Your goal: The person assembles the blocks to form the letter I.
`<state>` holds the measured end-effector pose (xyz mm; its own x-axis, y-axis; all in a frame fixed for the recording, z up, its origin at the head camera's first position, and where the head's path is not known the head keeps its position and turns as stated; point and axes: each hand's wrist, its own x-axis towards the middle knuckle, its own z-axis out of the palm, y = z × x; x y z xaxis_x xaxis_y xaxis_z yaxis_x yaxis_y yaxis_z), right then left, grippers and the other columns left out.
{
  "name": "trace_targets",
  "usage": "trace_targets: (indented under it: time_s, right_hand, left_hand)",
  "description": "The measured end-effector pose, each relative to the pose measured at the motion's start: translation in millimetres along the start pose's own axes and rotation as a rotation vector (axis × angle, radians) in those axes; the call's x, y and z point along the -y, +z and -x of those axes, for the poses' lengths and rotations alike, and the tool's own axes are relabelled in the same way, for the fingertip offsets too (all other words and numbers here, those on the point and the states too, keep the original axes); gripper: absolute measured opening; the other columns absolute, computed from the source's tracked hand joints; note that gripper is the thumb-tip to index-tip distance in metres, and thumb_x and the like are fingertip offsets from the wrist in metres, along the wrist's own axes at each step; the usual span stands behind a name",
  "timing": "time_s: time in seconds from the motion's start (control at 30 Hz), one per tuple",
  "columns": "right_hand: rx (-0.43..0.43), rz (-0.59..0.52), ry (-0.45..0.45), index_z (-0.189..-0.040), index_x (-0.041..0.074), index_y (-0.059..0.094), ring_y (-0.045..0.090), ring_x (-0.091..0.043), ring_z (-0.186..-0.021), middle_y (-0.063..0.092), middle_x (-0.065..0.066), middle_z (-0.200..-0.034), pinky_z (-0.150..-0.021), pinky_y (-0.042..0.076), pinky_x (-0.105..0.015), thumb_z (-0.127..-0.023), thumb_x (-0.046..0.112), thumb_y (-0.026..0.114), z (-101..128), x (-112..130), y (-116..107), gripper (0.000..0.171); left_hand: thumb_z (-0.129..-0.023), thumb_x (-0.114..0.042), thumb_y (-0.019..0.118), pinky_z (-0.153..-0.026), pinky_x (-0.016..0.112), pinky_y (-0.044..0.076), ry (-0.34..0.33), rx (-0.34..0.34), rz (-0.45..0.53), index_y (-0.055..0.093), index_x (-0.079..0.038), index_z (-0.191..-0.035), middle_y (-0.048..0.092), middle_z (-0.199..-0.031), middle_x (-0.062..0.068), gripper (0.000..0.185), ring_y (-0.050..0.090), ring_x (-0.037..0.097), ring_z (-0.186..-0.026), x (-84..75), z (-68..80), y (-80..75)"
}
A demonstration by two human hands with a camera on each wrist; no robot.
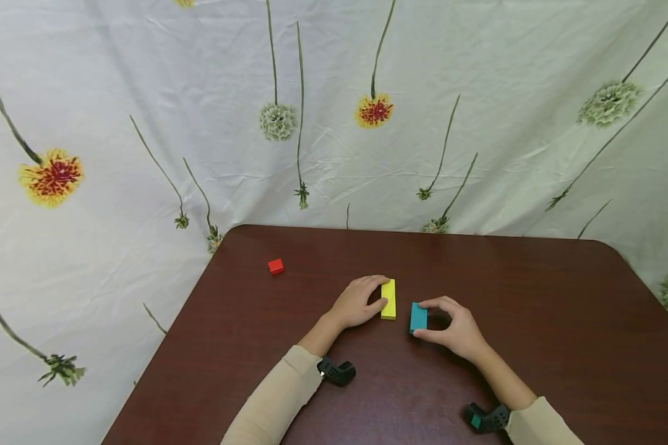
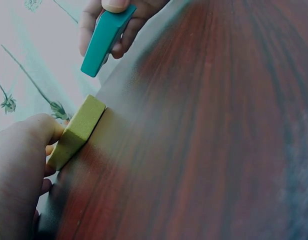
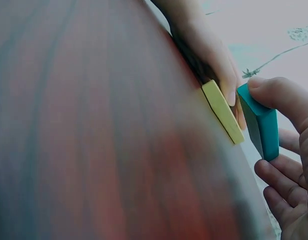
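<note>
A long yellow block (image 1: 388, 303) lies on the dark table near its middle. My left hand (image 1: 359, 301) holds it from the left, with fingers at its far end and the thumb at its left side. Just to its right is a shorter blue block (image 1: 419, 317). My right hand (image 1: 459, 327) pinches this one between the thumb and fingers, at its near and far ends. In the right wrist view the blue block (image 3: 261, 122) appears raised off the tabletop, tilted, a small gap away from the yellow block (image 3: 223, 112).
A small red block (image 1: 276, 266) sits on the table (image 1: 512, 278) toward the far left corner. Behind the table hangs a white cloth (image 1: 334, 148) printed with flowers. Dark wrist bands (image 1: 338, 372) are worn on both arms.
</note>
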<state>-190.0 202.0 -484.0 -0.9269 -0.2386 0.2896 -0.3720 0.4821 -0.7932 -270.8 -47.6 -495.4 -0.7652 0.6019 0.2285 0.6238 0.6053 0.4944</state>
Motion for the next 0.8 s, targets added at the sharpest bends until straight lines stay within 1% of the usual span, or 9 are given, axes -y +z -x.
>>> trace_targets:
  time_s: [0.1,0.2,0.47,0.67,0.8]
  right_hand:
    - [0.000,-0.014,-0.032,-0.113,0.016,0.070,0.059,-0.013,-0.098,0.064,0.006,-0.108,-0.087,0.050,-0.036,-0.073,0.023,0.088,0,2,5,0.045]
    - [0.008,-0.041,-0.050,-0.112,0.016,0.070,0.059,-0.012,-0.096,0.064,0.006,-0.107,-0.085,0.051,-0.033,-0.072,0.022,0.089,0,5,9,0.045]
    - [0.040,-0.083,-0.095,-0.112,0.015,0.070,0.060,-0.013,-0.094,0.063,0.005,-0.105,-0.083,0.052,-0.031,-0.071,0.021,0.089,-1,9,21,0.046]
    - [0.057,-0.097,-0.122,-0.111,0.016,0.070,0.061,-0.018,-0.093,0.064,0.003,-0.102,-0.082,0.053,-0.037,-0.070,0.020,0.090,-2,9,29,0.046]
    - [0.068,-0.093,-0.129,-0.111,0.015,0.070,0.060,-0.018,-0.092,0.064,0.003,-0.102,-0.080,0.053,-0.035,-0.071,0.020,0.090,-1,12,32,0.045]
  left_hand:
    - [-0.100,-0.029,0.051,-0.112,0.046,0.029,0.001,0.000,0.000,0.050,-0.009,-0.141,0.050,-0.143,0.007,0.046,0.042,0.024,-0.134,-0.3,0.4,-0.2]
    - [-0.100,-0.030,0.051,-0.112,0.047,0.029,0.002,-0.001,0.001,0.050,-0.009,-0.141,0.050,-0.143,0.007,0.046,0.042,0.024,-0.134,-0.3,0.7,-0.4]
    - [-0.100,-0.030,0.052,-0.112,0.047,0.029,-0.003,0.001,-0.001,0.050,-0.010,-0.141,0.051,-0.142,0.006,0.046,0.043,0.024,-0.134,0.2,0.7,0.1]
    - [-0.100,-0.031,0.052,-0.113,0.046,0.028,-0.015,0.011,0.007,0.050,-0.011,-0.141,0.050,-0.143,0.005,0.046,0.042,0.023,-0.135,-0.3,0.5,-0.4]
    - [-0.100,-0.030,0.053,-0.112,0.047,0.029,-0.010,0.005,0.014,0.050,-0.011,-0.141,0.050,-0.143,0.006,0.046,0.042,0.023,-0.134,-0.5,0.7,-0.8]
